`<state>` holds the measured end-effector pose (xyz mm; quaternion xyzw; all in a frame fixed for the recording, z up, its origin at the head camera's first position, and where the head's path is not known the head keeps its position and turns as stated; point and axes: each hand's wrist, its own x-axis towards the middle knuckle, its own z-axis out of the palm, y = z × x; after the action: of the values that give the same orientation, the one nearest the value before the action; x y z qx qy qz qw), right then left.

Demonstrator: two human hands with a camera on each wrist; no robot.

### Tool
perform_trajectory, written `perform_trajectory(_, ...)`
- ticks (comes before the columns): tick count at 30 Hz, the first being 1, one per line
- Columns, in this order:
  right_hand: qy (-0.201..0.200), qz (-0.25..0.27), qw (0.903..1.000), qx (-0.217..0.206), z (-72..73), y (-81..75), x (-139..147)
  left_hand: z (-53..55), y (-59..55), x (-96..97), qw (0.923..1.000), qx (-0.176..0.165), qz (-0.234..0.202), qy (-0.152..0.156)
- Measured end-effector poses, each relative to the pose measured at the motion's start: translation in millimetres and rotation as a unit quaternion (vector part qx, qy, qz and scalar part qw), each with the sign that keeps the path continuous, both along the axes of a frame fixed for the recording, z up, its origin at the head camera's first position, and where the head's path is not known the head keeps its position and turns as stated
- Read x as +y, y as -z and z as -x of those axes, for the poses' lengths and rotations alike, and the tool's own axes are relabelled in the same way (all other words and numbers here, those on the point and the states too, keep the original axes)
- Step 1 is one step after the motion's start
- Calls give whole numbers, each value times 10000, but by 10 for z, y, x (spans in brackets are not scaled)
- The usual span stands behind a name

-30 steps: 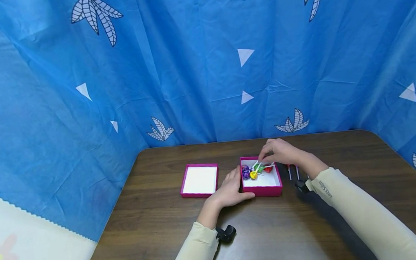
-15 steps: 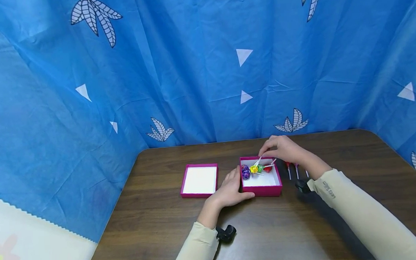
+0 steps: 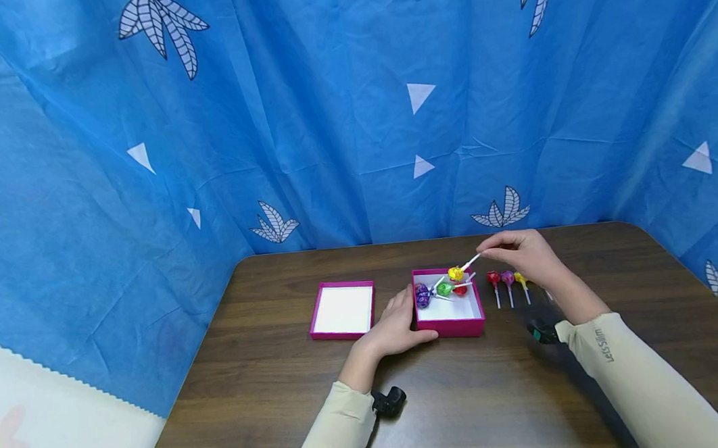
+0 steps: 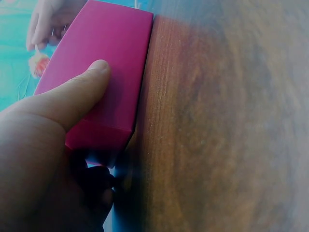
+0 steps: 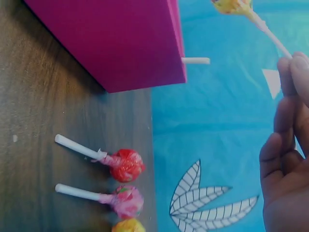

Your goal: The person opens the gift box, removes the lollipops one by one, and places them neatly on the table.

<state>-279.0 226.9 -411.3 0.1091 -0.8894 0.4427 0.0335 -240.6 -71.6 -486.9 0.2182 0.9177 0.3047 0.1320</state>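
Note:
My right hand [image 3: 521, 253] pinches the white stick of a yellow lollipop [image 3: 456, 274] between thumb and fingertips, its candy end over the back of a magenta box [image 3: 452, 329]. Inside the box lie a purple lollipop [image 3: 422, 296], a green lollipop [image 3: 444, 289] and a red lollipop [image 3: 461, 290]. One stick [image 5: 195, 61] pokes past the rim in the right wrist view. My left hand [image 3: 393, 324] holds the box at its near left corner, fingers along the left side and thumb [image 4: 91, 84] on the front wall [image 4: 113, 63].
Right of the box, a red lollipop [image 3: 493, 278], a purple-pink lollipop [image 3: 508, 278] and a yellow lollipop [image 3: 520, 279] lie in a row, sticks toward me. A magenta lid [image 3: 342, 309] with white inside lies to the left. Blue curtain [image 3: 329, 117] hangs behind the wooden table [image 3: 453, 395].
My right hand has lifted the yellow lollipop from among the others in the box and carried it up and rightward. The left hand stays on the box.

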Motion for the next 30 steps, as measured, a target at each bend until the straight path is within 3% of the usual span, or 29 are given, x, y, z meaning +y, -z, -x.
perform_trajectory(6, 728, 620, 9950, 282, -167, 37, 182, -6, -10, 4, 10000, 21, -52, 36)
perform_trajectory(17, 1569, 1555, 9727, 712, -358, 156, 449, -17, -18, -18, 9999, -18, -114, 38)
perform_trajectory(24, 1698, 1925, 9628, 844, -485, 250, 642, -23, -15, -15, 9999, 11, -120, 21)
perform_trajectory(30, 2077, 2068, 9535, 701, -618, 309, 731, -25, -12, -21, 9999, 17, -124, 22)
